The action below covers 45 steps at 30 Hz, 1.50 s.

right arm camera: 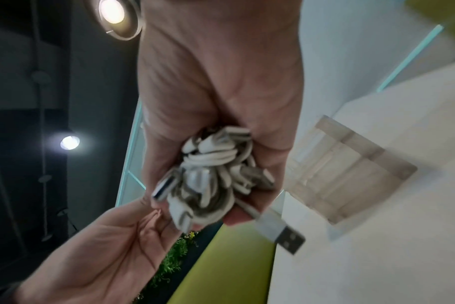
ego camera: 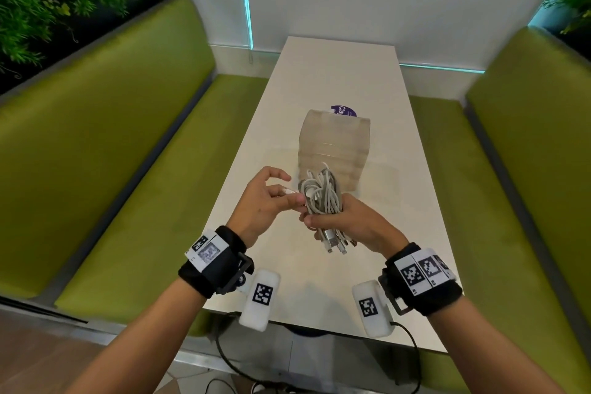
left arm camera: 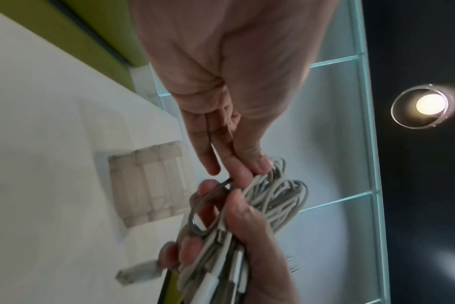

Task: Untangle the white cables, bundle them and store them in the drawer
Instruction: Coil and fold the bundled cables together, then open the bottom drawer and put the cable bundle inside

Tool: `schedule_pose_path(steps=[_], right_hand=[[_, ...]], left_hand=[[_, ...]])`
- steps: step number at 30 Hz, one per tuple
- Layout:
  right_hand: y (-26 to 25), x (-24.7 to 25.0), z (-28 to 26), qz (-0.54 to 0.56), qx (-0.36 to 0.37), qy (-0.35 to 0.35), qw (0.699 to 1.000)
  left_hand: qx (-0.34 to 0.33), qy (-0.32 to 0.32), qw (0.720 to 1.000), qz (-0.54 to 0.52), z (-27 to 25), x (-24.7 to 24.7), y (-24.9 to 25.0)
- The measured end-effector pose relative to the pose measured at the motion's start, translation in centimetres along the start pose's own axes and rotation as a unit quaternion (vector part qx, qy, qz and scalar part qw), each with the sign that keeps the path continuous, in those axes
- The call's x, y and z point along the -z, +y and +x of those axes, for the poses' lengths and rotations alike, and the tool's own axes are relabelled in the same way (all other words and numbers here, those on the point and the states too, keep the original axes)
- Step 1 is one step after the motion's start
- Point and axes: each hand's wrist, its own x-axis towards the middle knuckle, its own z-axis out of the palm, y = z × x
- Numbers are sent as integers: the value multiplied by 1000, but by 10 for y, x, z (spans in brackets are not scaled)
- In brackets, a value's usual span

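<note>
Benches (ego camera: 105,150): two green ones, left and right of the table (ego camera: 412,269).
Drawer unit (ego camera: 334,150): one, translucent, just beyond the hands.
Cables (ego camera: 319,193): one white bundle above the near table.
Right hand (ego camera: 348,222): fist around the bundle.
Left hand (ego camera: 260,201): fingertips pinching one cable.
Plug (right arm camera: 282,231): clear only in the right wrist view.

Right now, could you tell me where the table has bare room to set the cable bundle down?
The white table is bare between the translucent drawer unit and the far wall, and along its right edge beside the green bench. It is crowded just in front of the drawer unit, where the right hand grips the white cables and the left hand pinches a strand.
</note>
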Motion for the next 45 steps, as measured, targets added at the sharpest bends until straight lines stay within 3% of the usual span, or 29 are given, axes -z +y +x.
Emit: schedule_pose_path(steps=[4, 8, 14, 19, 23, 30, 34, 35, 37, 39, 40, 43, 45], right_hand=[[-4, -1, -2, -20, 23, 24, 999], [-8, -12, 0, -52, 35, 40, 997], [-5, -45, 4, -94, 60, 15, 994], [-13, -33, 2, -81, 41, -107, 990], [-18, -27, 7, -109, 38, -110, 987], [-11, -37, 12, -14, 20, -91, 996], [-3, -11, 34, -87, 26, -193, 977], [2, 2, 45, -111, 17, -173, 978], [10, 29, 71, -167, 14, -21, 986], [15, 55, 99, -231, 31, 130, 964], [16, 65, 112, -273, 26, 159, 949], [21, 77, 132, -399, -45, 125, 907], [31, 75, 135, -424, -66, 113, 896]], left_hand=[[-24, 5, 1000, -3, -3, -6, 2], [2, -41, 999, -34, -6, -14, -3], [-14, 45, 990, -136, -4, -32, 3], [-10, 33, 985, -170, -1, -20, 9], [-18, 43, 978, -205, 1, -18, 7], [-47, 26, 980, -190, 7, -16, 7], [-53, 69, 988, -125, 25, -2, -2], [-50, 89, 989, -105, 30, 4, -5], [-40, 121, 989, -75, 40, 17, -9], [-28, 139, 989, -52, 47, 27, -13], [-23, 146, 988, -37, 50, 30, -15], [-12, 167, 986, -7, 58, 36, -18], [-11, 173, 985, 1, 60, 39, -18]])
